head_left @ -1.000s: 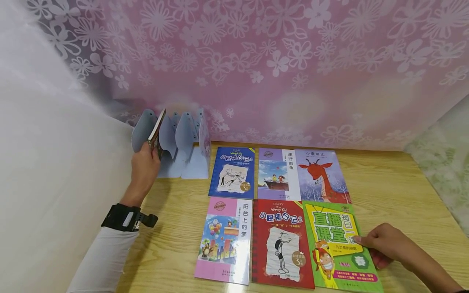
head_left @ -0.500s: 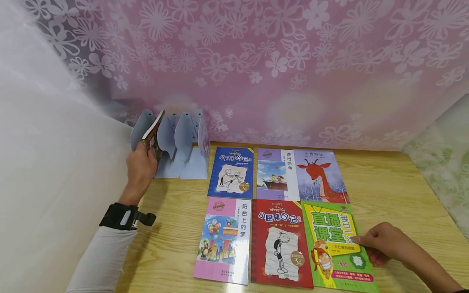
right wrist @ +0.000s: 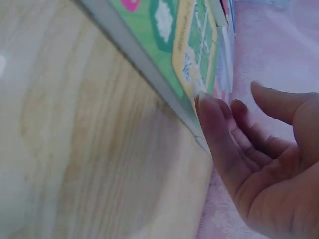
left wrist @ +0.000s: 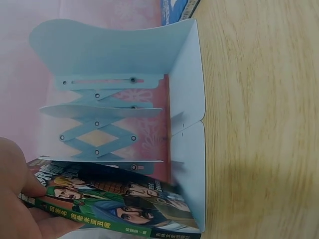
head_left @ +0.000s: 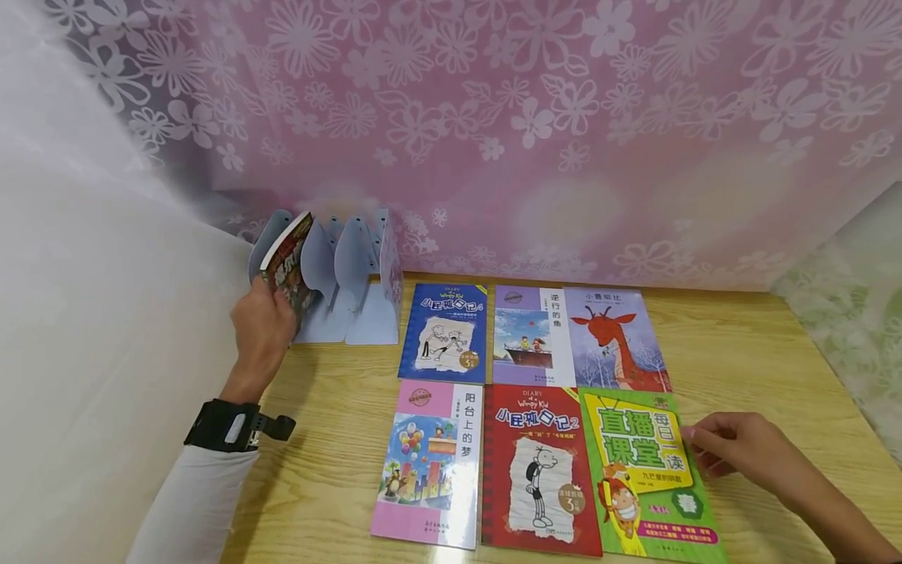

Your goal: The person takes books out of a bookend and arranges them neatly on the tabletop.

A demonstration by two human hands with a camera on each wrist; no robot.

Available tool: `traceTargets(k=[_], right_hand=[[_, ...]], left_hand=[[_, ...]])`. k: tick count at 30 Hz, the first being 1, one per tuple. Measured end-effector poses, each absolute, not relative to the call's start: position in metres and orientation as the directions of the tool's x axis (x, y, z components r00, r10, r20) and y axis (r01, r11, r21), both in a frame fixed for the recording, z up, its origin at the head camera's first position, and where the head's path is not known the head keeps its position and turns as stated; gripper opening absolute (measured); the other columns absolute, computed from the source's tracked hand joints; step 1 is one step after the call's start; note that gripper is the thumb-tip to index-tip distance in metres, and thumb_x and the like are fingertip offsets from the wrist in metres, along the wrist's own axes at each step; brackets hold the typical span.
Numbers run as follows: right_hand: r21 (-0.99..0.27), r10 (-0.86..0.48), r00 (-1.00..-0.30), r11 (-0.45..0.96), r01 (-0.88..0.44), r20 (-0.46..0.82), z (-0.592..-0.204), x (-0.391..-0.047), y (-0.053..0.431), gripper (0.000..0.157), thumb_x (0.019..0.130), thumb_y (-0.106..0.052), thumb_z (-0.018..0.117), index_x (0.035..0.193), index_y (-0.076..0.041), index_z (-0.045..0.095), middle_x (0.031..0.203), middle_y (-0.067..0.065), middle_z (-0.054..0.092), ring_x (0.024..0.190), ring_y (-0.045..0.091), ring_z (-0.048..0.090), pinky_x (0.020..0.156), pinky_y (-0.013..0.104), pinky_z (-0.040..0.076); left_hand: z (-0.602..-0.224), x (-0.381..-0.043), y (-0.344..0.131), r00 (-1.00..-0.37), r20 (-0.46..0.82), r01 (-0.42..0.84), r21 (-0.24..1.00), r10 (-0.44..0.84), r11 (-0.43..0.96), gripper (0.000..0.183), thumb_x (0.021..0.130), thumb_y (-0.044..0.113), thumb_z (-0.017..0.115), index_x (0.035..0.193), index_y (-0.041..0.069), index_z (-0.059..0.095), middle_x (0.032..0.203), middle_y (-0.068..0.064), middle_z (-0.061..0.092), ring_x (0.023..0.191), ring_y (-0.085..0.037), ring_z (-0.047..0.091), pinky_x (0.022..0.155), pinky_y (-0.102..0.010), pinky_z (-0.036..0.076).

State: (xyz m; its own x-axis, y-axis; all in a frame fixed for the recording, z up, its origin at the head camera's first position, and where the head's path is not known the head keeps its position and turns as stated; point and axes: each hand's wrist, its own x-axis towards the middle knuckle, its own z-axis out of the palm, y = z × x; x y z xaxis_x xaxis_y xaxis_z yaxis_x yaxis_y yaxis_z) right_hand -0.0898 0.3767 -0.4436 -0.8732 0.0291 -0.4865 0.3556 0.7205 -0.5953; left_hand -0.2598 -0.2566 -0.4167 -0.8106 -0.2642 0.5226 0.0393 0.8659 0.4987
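Observation:
In the head view my left hand [head_left: 264, 333] grips a thin book [head_left: 290, 258] with a dark illustrated cover. The book leans in the left part of a light blue metal book rack [head_left: 355, 254]. From the left wrist, thumb and fingers pinch the book [left wrist: 134, 211] by its green spine side, and its lower end lies over the rack's base plate [left wrist: 188, 164]. At the right, my right hand [head_left: 747, 454] is by the right edge of a green book [head_left: 655, 509]. The right wrist view shows its thumb apart and a fingertip at that book's edge; contact is hard to tell.
More books lie flat in two rows: a blue one [head_left: 444, 333], a purple-and-white one [head_left: 528, 337], a giraffe-like cover [head_left: 620, 337], a pink one [head_left: 428, 462] and a red one [head_left: 543, 470]. A pink floral sheet [head_left: 451, 157] hangs behind; a white wall [head_left: 106, 313] borders the left.
The book in my left hand has swung leftward at its near end, so more of its cover shows. My right hand has shifted slightly up and off the green book's cover.

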Motion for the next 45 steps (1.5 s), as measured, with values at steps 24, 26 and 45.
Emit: traceTargets(k=[24, 26, 45], right_hand=[[-0.639, -0.184, -0.980, 0.763, -0.097, -0.072, -0.412, -0.097, 0.340, 0.049, 0.092, -0.036, 0.068, 0.135, -0.017, 0.054, 0.130, 0.010, 0.064, 0.107, -0.017, 0.054, 0.082, 0.022, 0.055], [-0.646, -0.190, -0.980, 0.756, -0.104, -0.065, -0.411, -0.098, 0.338, 0.050, 0.092, -0.036, 0.068, 0.136, -0.017, 0.053, 0.131, 0.011, 0.063, 0.107, -0.019, 0.053, 0.083, 0.022, 0.055], [-0.673, -0.240, -0.971, 0.720, -0.170, -0.010, -0.405, -0.111, 0.308, 0.053, 0.090, -0.035, 0.071, 0.138, -0.019, 0.054, 0.134, 0.006, 0.063, 0.116, 0.005, 0.062, 0.085, 0.017, 0.051]], left_hand=[[-0.394, -0.213, -0.260, -0.738, 0.633, 0.135, 0.479, -0.235, 0.867, 0.029, 0.097, 0.009, 0.051, 0.109, -0.016, 0.058, 0.093, -0.040, 0.067, 0.077, -0.056, 0.065, 0.061, -0.063, 0.050], [-0.389, -0.208, -0.260, -0.739, 0.632, 0.139, 0.481, -0.232, 0.866, 0.030, 0.097, 0.009, 0.052, 0.111, -0.016, 0.057, 0.094, -0.040, 0.067, 0.077, -0.055, 0.066, 0.061, -0.064, 0.050], [-0.367, -0.165, -0.255, -0.763, 0.619, 0.139, 0.438, -0.186, 0.888, 0.031, 0.096, 0.008, 0.054, 0.113, -0.017, 0.057, 0.090, -0.040, 0.067, 0.068, -0.055, 0.065, 0.055, -0.063, 0.051]])
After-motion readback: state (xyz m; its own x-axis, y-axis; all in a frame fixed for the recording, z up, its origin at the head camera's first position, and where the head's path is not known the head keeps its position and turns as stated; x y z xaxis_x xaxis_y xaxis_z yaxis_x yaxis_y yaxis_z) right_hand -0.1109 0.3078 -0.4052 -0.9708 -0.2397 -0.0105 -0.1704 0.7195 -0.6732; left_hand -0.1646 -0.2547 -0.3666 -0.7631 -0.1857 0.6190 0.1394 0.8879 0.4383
